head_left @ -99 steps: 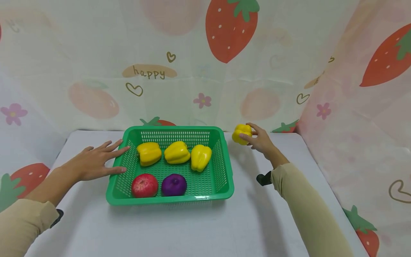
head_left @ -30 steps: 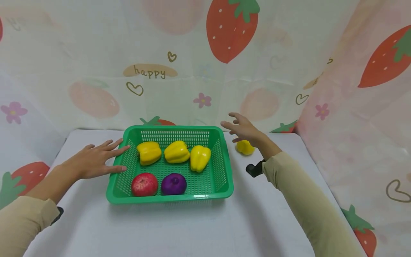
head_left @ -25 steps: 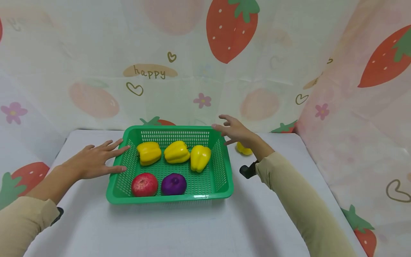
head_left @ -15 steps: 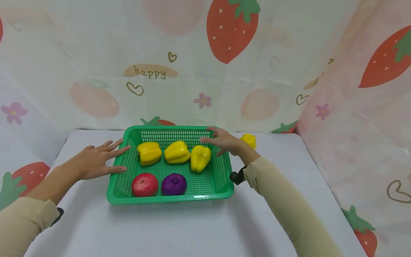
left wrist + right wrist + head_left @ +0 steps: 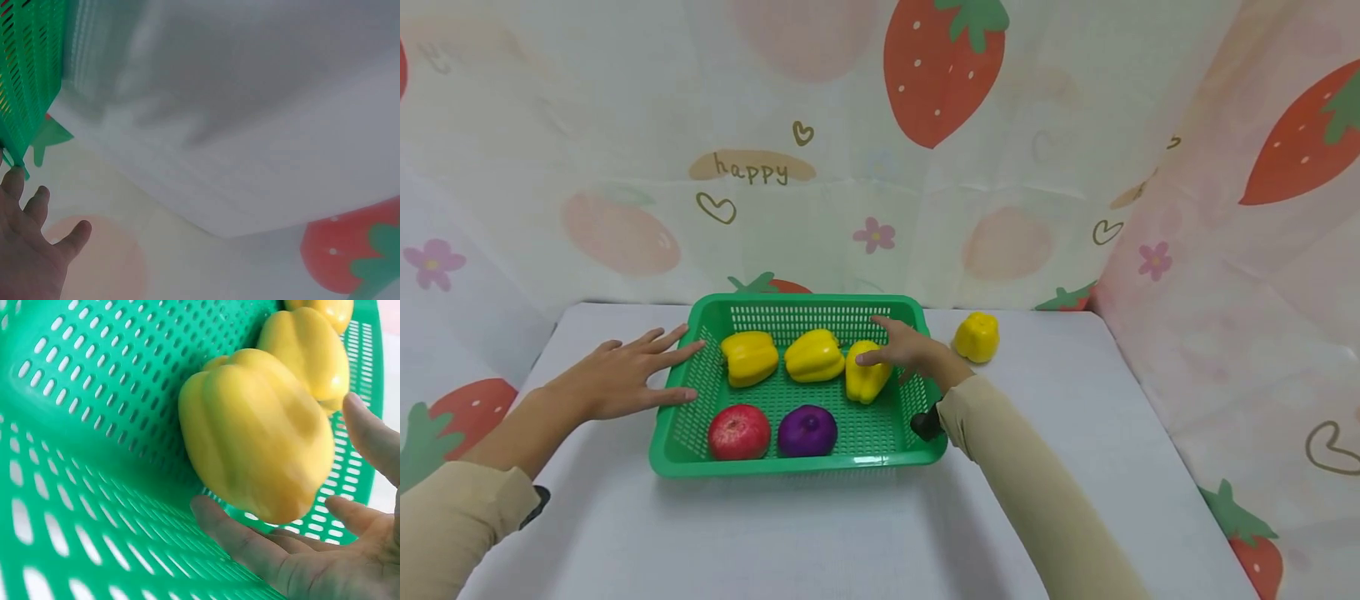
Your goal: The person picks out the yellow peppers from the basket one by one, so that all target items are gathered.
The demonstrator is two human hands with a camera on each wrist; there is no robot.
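Note:
A green plastic basket [image 5: 662, 442] holds three yellow bell peppers in its back row. My right hand [image 5: 913, 348] reaches over its right side, around the rightmost yellow bell pepper [image 5: 863, 385]. In the right wrist view the fingers [image 5: 250, 547] are spread beside and below that bell pepper [image 5: 250, 437], with a gap at the thumb; whether a fingertip touches it I cannot tell. My left hand [image 5: 625, 375] has its fingers spread over the basket's left rim. In the left wrist view the fingertips [image 5: 14, 178] meet the basket's edge.
Inside the basket, a red pomegranate-like fruit [image 5: 739, 432] and a round purple vegetable [image 5: 807, 431] lie in the front row. Another yellow bell pepper [image 5: 977, 337] stands on the white table [image 5: 1060, 400] right of the basket. A strawberry-print cloth [image 5: 820, 100] hangs behind.
My right hand set a yellow bell pepper on the table right of the basket, let go, then moved left and down into the basket. My left hand stayed put.

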